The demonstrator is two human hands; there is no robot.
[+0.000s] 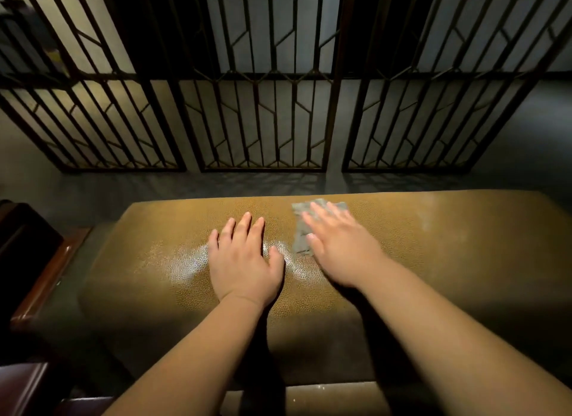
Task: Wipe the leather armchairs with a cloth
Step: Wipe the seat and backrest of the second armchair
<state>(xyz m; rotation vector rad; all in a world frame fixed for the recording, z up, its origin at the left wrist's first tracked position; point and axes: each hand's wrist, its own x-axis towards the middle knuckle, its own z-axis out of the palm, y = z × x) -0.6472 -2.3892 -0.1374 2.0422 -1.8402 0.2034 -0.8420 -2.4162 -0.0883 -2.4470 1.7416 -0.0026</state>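
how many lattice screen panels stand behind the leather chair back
3: the left panel, the middle panel and the right panel, side by side on the floor. More may lie beyond the frame edges.

Stood beyond the hands: three dark metal lattice screens [263,106] with frosted panels, dimly backlit, warmer to the left. Lay beneath them a grey floor [93,192], faintly striped with shadow. Showed left of the hands some glossy reddish-brown wooden furniture [46,276], mostly in darkness.
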